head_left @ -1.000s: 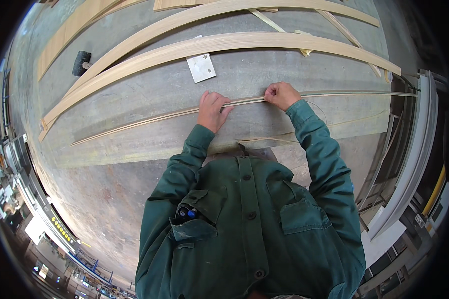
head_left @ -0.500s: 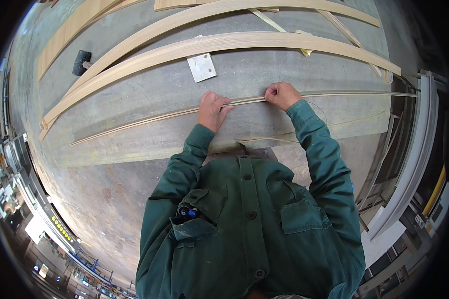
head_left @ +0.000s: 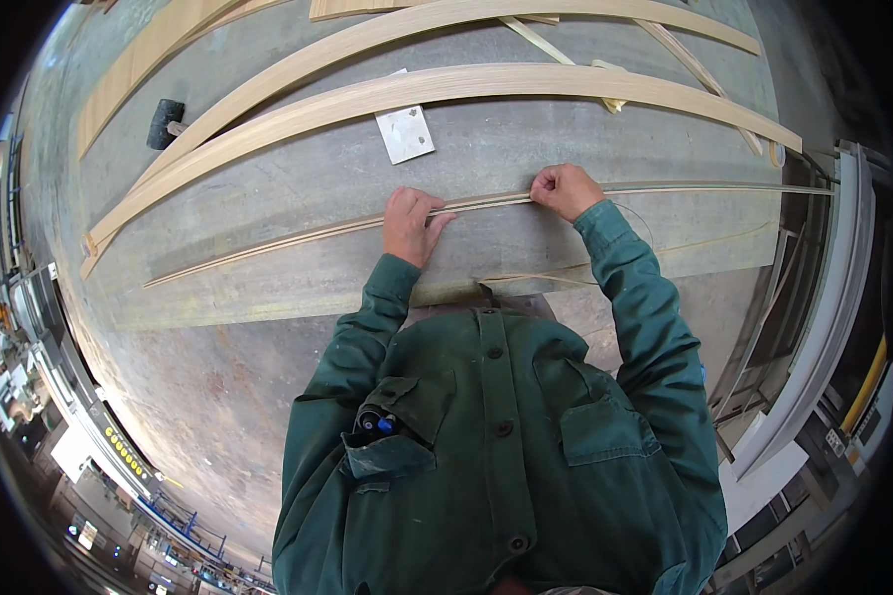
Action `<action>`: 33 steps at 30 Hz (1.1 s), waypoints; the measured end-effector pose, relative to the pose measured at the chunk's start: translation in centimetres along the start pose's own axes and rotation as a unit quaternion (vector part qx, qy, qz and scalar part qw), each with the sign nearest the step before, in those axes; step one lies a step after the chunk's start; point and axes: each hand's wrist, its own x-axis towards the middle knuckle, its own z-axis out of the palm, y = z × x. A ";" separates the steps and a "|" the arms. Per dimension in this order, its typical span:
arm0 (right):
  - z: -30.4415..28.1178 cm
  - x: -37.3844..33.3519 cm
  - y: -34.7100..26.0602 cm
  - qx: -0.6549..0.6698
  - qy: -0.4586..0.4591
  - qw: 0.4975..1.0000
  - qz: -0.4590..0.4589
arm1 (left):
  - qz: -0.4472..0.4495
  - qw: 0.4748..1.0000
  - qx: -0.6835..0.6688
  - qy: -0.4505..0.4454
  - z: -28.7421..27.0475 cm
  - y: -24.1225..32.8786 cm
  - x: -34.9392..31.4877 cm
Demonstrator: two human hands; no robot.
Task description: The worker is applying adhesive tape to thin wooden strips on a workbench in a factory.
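Several long thin wooden strips lie side by side across the bench, running from the lower left to the right edge. My left hand grips them near the middle, thumb on the near side and fingers over the far side. To its right, my right hand pinches the strips between thumb and curled fingers. A thin loose strand curves down beside my right wrist. Exactly what my right fingertips hold is partly hidden by the hand.
The grey bench carries long curved wooden boards beyond my hands. A pale square plate sits near them, and a black mallet lies at left. A thin curled strip rests by the bench's front edge.
My left hand has slid a little to the left along the strips. My right hand keeps its pinch in nearly the same place.
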 end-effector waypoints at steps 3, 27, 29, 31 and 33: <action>0.0 0.0 -0.1 0.000 -0.004 1.000 -0.003 | -0.003 1.000 0.001 0.001 0.1 -0.2 -0.2; -0.1 -0.1 -0.4 0.008 0.001 1.000 -0.004 | 0.013 0.998 0.059 -0.007 -1.9 -1.0 -0.8; -0.1 0.0 -0.3 0.008 0.001 1.000 -0.007 | -0.007 0.998 0.059 -0.011 -1.9 -0.9 -0.8; -0.1 0.0 -0.2 0.009 0.000 1.000 -0.005 | -0.008 0.998 0.068 -0.012 -2.0 -0.7 -0.7; 0.1 -0.1 -0.2 0.012 0.000 1.000 -0.007 | -0.009 0.997 0.077 -0.013 -2.1 -0.7 -0.8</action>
